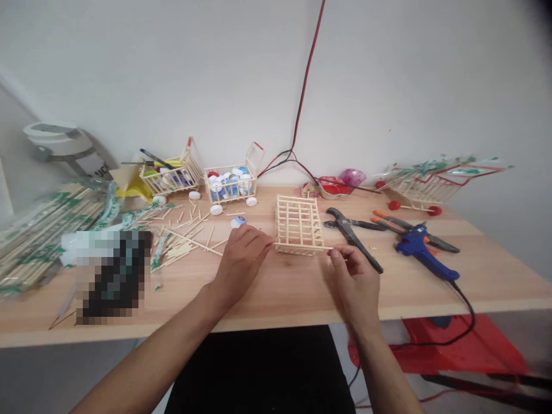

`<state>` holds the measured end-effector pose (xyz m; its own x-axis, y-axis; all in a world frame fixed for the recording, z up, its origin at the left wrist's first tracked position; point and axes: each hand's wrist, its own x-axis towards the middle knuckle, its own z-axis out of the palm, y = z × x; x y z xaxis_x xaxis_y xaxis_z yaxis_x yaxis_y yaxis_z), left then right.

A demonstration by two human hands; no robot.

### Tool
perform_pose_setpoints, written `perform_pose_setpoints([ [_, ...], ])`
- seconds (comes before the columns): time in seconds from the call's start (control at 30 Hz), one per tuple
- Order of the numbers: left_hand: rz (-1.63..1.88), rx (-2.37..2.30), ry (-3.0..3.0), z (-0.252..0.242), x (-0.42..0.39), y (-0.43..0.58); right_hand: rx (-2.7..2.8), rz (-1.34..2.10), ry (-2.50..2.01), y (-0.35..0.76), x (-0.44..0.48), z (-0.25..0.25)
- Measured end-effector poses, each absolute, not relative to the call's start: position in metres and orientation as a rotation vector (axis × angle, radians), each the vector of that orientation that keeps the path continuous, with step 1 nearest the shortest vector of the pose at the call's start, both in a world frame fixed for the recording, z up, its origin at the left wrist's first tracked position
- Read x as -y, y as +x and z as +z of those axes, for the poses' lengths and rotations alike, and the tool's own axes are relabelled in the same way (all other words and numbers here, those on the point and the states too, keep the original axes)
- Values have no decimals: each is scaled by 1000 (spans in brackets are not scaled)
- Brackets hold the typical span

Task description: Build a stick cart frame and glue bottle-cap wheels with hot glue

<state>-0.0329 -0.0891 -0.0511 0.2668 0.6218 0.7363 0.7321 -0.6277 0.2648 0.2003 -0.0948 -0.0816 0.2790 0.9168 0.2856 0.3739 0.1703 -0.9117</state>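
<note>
A small basket frame made of thin wooden sticks (297, 221) sits on the table in front of me, its lattice side facing up. Along its near edge runs a wooden stick (302, 247) that sticks out past the frame at the right. My left hand (244, 256) pinches the stick's left end, at the frame's near left corner. The right end is between the thumb and forefinger of my right hand (356, 282). Beyond my left hand lies a blue and white bottle cap (238, 222). Black-handled pliers (351, 233) rest just past my right hand.
Cut sticks (181, 244) and bagged skewers (34, 241) lie at left. Two stick carts, one with bottle caps (233, 184), stand by the wall; another cart (431, 184) is at right. A blue glue gun (425, 253) trails its cord over the table edge, above a red stool (466, 345).
</note>
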Motion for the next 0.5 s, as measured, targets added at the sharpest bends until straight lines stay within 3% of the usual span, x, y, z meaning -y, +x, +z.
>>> perform_pose_setpoints([
  [0.5, -1328, 1250, -2410, -53, 89, -32, 1252, 618, -1409, 202, 94, -83],
])
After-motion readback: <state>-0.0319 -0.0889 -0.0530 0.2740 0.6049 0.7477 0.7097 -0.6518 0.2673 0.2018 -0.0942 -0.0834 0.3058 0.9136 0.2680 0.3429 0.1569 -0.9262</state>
